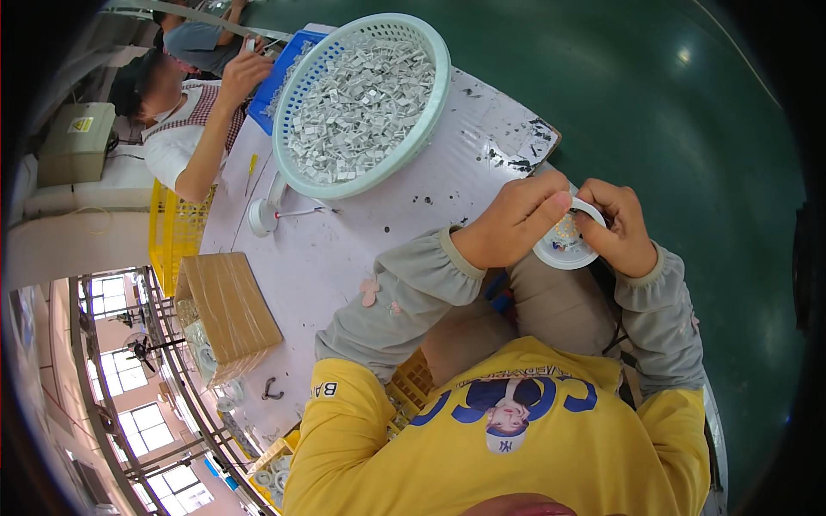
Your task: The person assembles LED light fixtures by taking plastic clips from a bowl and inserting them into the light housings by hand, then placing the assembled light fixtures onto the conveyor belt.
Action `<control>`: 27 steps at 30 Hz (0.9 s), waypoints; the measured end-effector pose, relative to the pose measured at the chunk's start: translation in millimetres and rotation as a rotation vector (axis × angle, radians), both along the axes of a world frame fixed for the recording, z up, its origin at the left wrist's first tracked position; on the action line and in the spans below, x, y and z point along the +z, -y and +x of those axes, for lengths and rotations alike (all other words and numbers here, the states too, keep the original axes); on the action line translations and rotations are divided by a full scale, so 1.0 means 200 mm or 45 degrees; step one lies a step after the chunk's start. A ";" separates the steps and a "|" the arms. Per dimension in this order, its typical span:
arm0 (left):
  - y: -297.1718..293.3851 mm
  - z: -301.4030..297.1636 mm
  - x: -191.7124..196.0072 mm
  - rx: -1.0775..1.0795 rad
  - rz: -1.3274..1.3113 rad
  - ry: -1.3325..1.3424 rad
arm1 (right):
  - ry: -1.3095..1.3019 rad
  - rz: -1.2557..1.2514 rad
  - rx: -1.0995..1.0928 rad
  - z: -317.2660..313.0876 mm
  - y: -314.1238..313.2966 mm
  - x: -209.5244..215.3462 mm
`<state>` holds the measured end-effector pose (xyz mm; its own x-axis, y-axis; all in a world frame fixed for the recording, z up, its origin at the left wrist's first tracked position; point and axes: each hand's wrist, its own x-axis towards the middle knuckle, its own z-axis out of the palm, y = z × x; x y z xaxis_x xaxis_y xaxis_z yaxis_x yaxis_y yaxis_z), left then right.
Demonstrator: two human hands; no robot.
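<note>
Over my lap, past the table's edge, both hands grip a white round LED lamp housing [559, 255]. My left hand [514, 217] is closed on its left rim, the thumb laid along the top. My right hand [621, 225] holds the right side, with its thumb pressing into the open face. Inside the housing, small yellow LED dots and a bit of coloured wiring show; the fingers hide part of it. On the table, another white round lamp part [261, 218] has a cable with bare wire ends.
A pale green basket [439, 95] full of small white parts stands on the white table [379, 228], beside a blue tray [268, 93]. A cardboard box [231, 305], pliers [272, 390] and yellow crates [168, 228] lie leftward. A co-worker [194, 129] sits across at the far left.
</note>
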<state>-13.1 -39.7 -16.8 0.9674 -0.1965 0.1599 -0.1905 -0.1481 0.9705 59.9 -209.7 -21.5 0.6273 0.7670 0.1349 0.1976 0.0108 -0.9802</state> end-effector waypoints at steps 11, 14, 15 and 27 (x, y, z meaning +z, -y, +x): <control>-0.01 -0.02 0.00 0.019 0.005 0.008 | -0.088 0.030 0.003 0.00 -0.01 -0.01; -0.01 0.00 -0.01 -0.014 0.071 -0.006 | -0.059 0.008 0.013 0.01 0.00 -0.03; -0.01 0.01 -0.03 0.000 0.028 -0.022 | -0.056 0.006 0.011 0.01 -0.01 -0.03; -0.01 0.01 -0.03 0.019 0.006 -0.074 | -0.010 -0.005 0.008 0.01 -0.01 -0.01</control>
